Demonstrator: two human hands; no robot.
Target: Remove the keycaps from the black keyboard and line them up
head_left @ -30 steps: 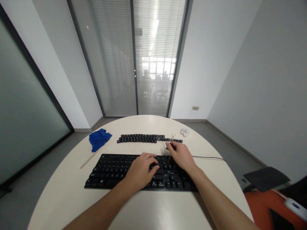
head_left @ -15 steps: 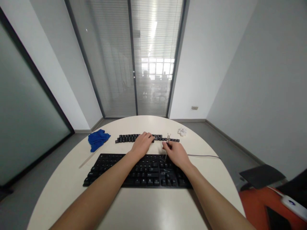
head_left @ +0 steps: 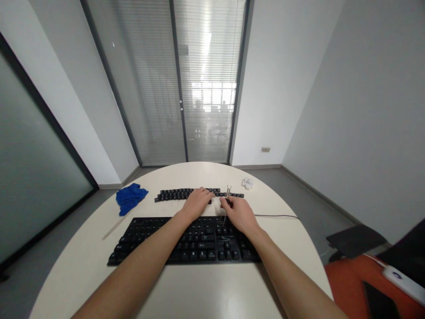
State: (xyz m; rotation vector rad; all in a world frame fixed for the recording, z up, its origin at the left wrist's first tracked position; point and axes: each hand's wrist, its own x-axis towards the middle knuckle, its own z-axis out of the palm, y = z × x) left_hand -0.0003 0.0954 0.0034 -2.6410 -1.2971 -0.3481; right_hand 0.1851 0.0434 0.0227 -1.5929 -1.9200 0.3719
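A black keyboard (head_left: 194, 256) lies across the table, partly hidden under both forearms. Beyond it, loose black keycaps (head_left: 175, 194) are laid out in rows. My left hand (head_left: 196, 203) rests over these rows, its fingers bent together at a small dark keycap (head_left: 210, 202); the thumb side is partly hidden. Above the keyboard's far right part, my right hand (head_left: 237, 212) is closed around a wire keycap puller (head_left: 228, 191). The puller stands nearly upright, its wire loops close over the keys. Whether they touch a key I cannot tell.
A crumpled blue cloth (head_left: 130, 198) lies at the table's left, by a thin pale stick (head_left: 114, 228). A white crumpled wad (head_left: 247, 183) sits at the far right. The keyboard's cable (head_left: 277, 215) runs off the right edge. An orange chair (head_left: 348, 283) stands at right.
The view has shifted slightly, moving the table's contents left and a little down. Both hands keep nearly the same places, the puller still in my right hand.
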